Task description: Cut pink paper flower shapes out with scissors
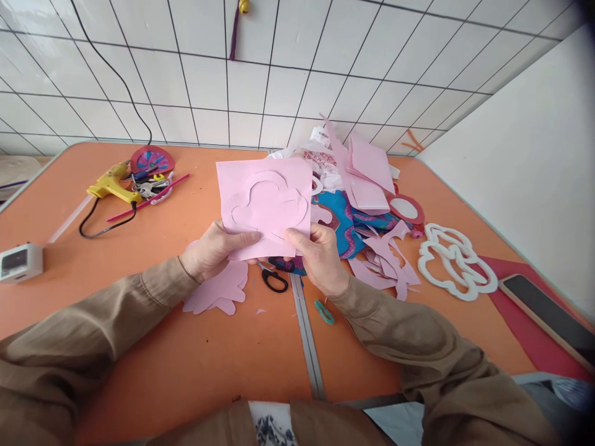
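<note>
Both hands hold up a pink sheet [267, 244] above the table. A lobed, cloud-like pink shape [274, 207] shows on its face; I cannot tell whether it is a loose piece or partly cut lines. My left hand [207, 251] grips the lower left corner, thumb in front and fingers behind. At the lower right, my right hand [320, 257] pinches the sheet the same way. Black-handled scissors [275, 280] lie below it, their blades hidden. Pink lobed cut-outs [217, 292] rest under my left hand. A small green clip [324, 312] lies near my right wrist.
Pink scraps [385, 263], folded pink sheets [367, 167] and a blue patterned item [341, 220] crowd the right. Beyond are white cloud-shaped frames [455, 260] and a phone [551, 313]. A yellow glue gun [116, 184] lies back left; a white device [21, 262] stands left.
</note>
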`<state>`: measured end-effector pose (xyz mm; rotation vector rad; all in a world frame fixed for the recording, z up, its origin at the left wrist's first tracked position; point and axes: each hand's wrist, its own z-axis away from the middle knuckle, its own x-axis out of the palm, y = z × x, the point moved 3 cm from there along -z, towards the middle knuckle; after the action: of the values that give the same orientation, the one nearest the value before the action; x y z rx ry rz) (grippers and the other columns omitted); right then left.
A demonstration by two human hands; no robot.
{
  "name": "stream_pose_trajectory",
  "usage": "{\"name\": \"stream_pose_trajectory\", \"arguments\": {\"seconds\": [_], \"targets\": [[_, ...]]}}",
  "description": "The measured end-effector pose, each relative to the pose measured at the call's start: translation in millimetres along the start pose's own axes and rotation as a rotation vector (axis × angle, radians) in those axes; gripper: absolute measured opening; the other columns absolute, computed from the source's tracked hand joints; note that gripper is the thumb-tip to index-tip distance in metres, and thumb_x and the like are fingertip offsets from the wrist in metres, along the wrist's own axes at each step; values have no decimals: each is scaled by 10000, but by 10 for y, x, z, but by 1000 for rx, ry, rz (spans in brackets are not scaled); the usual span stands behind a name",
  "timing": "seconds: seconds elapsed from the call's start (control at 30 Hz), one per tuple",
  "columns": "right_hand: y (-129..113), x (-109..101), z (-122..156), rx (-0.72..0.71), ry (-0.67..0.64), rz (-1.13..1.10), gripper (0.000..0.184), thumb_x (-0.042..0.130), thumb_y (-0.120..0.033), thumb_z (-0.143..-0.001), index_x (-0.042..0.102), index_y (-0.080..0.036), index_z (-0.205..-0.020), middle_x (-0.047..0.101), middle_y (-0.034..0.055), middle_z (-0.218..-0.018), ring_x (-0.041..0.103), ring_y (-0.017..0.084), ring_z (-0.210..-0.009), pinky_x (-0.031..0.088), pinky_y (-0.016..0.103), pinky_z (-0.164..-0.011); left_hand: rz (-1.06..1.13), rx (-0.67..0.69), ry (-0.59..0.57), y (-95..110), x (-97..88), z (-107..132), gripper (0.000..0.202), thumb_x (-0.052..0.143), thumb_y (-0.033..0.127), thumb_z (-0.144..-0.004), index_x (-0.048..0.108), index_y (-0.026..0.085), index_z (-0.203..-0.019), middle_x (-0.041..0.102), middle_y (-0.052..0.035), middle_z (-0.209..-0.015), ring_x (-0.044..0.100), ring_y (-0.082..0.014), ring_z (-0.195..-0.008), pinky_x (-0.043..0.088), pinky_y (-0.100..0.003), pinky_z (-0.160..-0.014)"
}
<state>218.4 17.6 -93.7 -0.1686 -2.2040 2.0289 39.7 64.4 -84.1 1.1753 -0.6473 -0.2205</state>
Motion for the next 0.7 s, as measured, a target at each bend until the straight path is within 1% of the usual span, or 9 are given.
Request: {"name": "stream_pose_trajectory", "arguments": {"seconds": [0.1, 0.27, 0.43, 0.7], "targets": [[18, 0, -2, 4, -8, -24, 313, 703, -305, -805, 593, -181, -540, 618, -23, -472, 529, 110, -433, 391, 229, -438, 42, 36, -7, -3, 7, 1, 270, 873, 250, -680, 744, 107, -870, 763, -85, -743, 711, -198, -591, 550, -236, -468], [36, 1, -13, 19, -3, -45, 301, 713, -294, -797, 598, -180, -544, 609, -30, -463, 523, 105, -422, 378, 221, -423, 62, 59, -7, -26, 15, 7, 233, 866, 238, -696, 768, 107, -861, 765, -92, -735, 714, -199, -577, 564, -228, -466], [30, 14, -17, 44, 3, -93, 283, 715, -280, -792, 601, -177, -554, 611, -33, -467, 529, 103, -415, 389, 216, -412, 79, 95, 6, -33, 22, 9, 205, 863, 216, -693, 779, 124, -857, 764, -73, -724, 714, -193, -565, 574, -224, -473], [-13, 33, -10, 102, -19, -153, 250, 741, -311, -762, 626, -176, -586, 639, -27, -497, 561, 111, -405, 435, 219, -409, 78, 78, 23, -51, -4, 7, 200, 862, 218, -694, 789, 119, -851, 770, -91, -743, 724, -205, -579, 585, -233, -482]]}}
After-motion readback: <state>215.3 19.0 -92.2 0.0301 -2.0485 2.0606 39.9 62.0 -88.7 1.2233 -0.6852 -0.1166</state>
